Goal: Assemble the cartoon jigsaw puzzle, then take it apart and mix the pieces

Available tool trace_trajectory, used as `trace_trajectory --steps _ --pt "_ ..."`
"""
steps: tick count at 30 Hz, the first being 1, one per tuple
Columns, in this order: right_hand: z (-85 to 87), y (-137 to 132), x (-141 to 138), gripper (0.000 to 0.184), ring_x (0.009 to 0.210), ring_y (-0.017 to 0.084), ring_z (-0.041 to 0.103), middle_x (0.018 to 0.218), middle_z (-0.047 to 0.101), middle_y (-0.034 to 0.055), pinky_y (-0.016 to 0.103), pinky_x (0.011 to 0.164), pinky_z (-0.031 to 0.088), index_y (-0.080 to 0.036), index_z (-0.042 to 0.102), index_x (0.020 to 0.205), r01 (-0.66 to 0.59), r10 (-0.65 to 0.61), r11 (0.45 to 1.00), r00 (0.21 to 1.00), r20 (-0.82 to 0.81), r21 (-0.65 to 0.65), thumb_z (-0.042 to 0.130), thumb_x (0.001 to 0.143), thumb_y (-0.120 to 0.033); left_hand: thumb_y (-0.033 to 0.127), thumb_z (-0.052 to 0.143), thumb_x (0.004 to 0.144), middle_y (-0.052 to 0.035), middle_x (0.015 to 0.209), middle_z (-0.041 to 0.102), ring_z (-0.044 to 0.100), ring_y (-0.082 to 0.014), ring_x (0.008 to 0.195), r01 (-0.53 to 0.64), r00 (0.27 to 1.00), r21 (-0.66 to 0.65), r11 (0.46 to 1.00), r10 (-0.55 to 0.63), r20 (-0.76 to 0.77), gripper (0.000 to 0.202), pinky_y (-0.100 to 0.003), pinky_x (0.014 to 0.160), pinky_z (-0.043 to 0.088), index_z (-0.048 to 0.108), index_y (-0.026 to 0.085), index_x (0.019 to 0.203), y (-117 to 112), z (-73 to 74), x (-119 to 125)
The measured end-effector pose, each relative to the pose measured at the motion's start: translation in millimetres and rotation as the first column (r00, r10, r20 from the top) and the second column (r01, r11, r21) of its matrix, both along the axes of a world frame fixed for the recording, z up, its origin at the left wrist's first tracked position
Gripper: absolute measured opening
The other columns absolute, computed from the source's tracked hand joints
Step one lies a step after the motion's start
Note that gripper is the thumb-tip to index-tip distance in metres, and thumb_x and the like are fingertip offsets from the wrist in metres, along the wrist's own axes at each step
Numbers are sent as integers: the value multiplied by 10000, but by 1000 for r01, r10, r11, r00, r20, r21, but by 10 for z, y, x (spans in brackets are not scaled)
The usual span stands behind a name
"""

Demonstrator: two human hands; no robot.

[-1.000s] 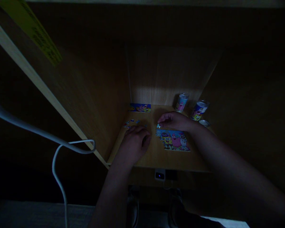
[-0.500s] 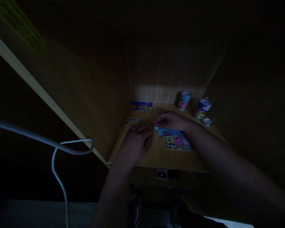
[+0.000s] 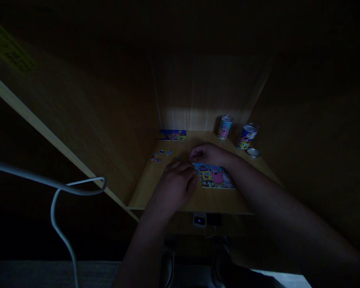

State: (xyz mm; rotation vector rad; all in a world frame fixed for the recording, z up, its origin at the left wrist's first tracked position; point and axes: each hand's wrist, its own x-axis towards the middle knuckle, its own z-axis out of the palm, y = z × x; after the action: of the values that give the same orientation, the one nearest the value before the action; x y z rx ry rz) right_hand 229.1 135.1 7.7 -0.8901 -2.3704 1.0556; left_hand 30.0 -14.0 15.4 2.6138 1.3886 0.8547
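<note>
A partly assembled cartoon jigsaw puzzle [image 3: 217,177] lies on a small wooden desk [image 3: 168,200] inside a dim wooden cubicle. My right hand [image 3: 208,154] rests at the puzzle's upper left corner with its fingers curled in a pinch; what they hold is too dark to name. My left hand [image 3: 177,184] lies knuckles up just left of the puzzle, fingers bent and touching its left edge. Several loose puzzle pieces [image 3: 159,155] lie scattered further left.
A printed reference picture [image 3: 171,135] leans at the back left of the desk. Two small cartoon tins [image 3: 224,127] [image 3: 246,136] stand at the back right, with a round lid [image 3: 253,152] beside them. A white cable [image 3: 60,188] hangs at left. Wooden walls enclose the desk.
My left hand has slid right until it meets the puzzle's left edge. My right hand has shifted slightly left along the puzzle's top corner. The camera has also shifted.
</note>
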Motion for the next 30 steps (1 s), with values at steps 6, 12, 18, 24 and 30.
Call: trace_trajectory --steps 6,12,18,24,30 --pt "-12 16 -10 233 833 185 726 902 805 15 295 778 542 -215 781 928 -1 -1 999 999 50 46 746 887 -441 267 696 1007 -90 1241 761 661 -311 1202 -41 998 -26 999 40 -38 164 -522 1114 507 727 214 1159 36 -65 35" --pt "-21 28 -13 213 829 193 725 911 803 24 304 782 533 -214 780 931 -35 28 991 998 54 131 722 904 -417 266 683 1013 -83 1234 767 672 -309 1199 -38 998 -31 999 36 -42 137 -525 1111 509 735 231 1135 34 -69 35" --pt "-5 19 -25 184 828 183 722 917 804 24 285 769 519 -207 786 937 -35 24 988 997 70 152 727 908 -380 273 688 1009 -91 1243 763 668 -310 1198 -50 998 -26 998 49 -40 156 -517 1112 508 736 219 1148 32 -64 46" --pt "-54 66 -18 179 822 175 712 910 801 25 270 761 501 -202 796 976 -54 41 981 996 75 184 747 911 -362 262 681 1014 -85 1228 766 669 -301 1197 -48 998 -35 998 47 -40 133 -506 1115 504 736 217 1126 25 -47 49" --pt "-83 86 0 171 800 172 707 902 800 25 273 744 499 -201 793 986 -77 66 977 996 65 199 747 919 -351 253 682 1008 -84 1244 765 670 -300 1215 -50 998 -28 998 49 -30 148 -503 1121 503 735 221 1142 29 -59 59"
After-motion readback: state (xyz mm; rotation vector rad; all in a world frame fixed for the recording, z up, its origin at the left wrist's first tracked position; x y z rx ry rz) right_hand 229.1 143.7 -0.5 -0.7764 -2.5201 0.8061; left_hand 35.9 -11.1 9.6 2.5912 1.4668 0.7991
